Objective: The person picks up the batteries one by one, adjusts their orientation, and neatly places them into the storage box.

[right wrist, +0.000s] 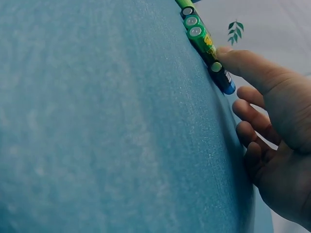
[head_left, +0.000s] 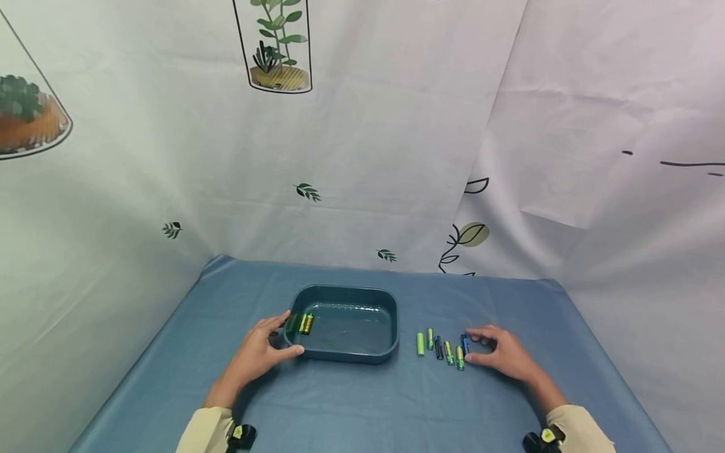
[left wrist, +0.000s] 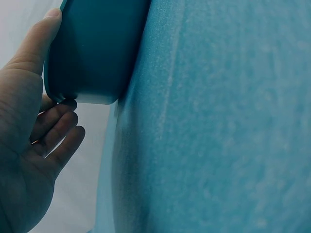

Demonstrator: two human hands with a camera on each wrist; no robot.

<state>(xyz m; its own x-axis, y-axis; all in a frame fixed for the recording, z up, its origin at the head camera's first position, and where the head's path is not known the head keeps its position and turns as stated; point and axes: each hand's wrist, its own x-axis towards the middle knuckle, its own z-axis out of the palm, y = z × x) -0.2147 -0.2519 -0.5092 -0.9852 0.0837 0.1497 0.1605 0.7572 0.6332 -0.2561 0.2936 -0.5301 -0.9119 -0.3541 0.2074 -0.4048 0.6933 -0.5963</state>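
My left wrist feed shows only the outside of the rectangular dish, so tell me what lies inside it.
Observer: Green-and-gold batteries lie at the left end of the rectangular dish; I can't give a firm count.
Operator: Locate the right hand.
Observer: It is at the blue battery, the rightmost of a group on the blue cloth; I can't tell whether it grips it yet.
Operator: Count that group.
Observer: Six batteries show there in the head view, the blue one included.
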